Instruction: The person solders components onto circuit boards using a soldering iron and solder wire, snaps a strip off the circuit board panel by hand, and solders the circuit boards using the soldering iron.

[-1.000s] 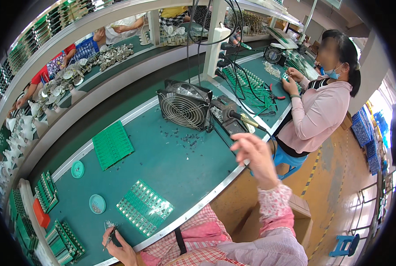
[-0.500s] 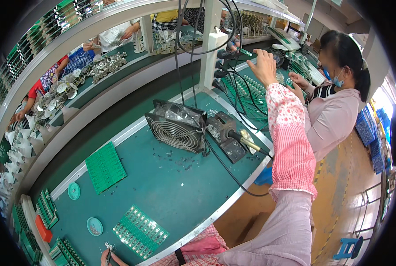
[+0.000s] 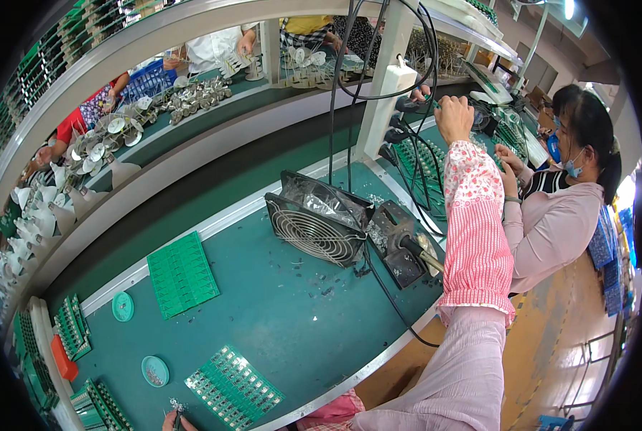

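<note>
1. The worktop is a long teal surface that curves across the view, with a raised shelf and a second line of stations behind it.
2. A square metal fan stands tilted on the worktop near its middle; just beside it on the right sits a dark soldering stand with a black cable trailing off the front edge.
3. A plain green panel of circuit boards lies flat left of the fan, well apart from it.
4. A second panel, the populated board, lies at the near edge (its rows of small pale parts face up).
5. The right hand is stretched far out on a pink-sleeved arm, fingers closed around a thin green-handled tool beside the white post where black cables hang.
6. The left hand shows only at the bottom edge, pinching a small cluster of metal parts just left of the populated board.
7. Two round teal dishes sit between the panels and the stacked boards at the far left.
</note>
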Demonstrator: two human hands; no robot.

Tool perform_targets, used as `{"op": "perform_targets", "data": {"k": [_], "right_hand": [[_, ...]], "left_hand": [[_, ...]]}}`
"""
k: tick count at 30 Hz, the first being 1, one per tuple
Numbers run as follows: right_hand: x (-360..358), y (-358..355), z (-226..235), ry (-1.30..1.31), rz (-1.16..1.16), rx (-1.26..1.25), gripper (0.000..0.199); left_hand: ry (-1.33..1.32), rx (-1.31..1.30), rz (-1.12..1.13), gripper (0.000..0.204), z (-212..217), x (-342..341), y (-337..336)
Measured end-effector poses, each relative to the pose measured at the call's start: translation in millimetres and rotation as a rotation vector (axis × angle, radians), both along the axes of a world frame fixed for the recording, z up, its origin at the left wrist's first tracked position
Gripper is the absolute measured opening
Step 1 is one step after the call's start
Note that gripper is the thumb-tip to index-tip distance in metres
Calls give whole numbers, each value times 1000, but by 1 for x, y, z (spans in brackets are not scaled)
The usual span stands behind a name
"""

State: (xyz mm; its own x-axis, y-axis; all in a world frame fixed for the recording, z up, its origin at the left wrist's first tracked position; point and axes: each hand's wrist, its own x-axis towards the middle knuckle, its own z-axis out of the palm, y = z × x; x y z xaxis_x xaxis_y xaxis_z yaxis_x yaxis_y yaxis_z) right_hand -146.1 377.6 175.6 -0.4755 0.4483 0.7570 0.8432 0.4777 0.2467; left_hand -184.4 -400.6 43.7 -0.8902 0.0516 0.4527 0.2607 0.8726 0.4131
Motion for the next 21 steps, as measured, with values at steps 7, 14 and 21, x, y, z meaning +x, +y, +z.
{"op": "perform_targets", "data": {"k": [7, 14, 21], "right_hand": [[71, -47, 33, -87, -37, 8, 30], [124, -289, 70, 84, 430, 19, 22], [69, -450, -43, -28, 880, -522, 24]], "left_hand": [[-49, 123, -32, 23, 10, 4, -2], [-80, 65, -272, 13, 11, -6, -8], [-19, -59, -261, 11, 23, -33, -31]]}}
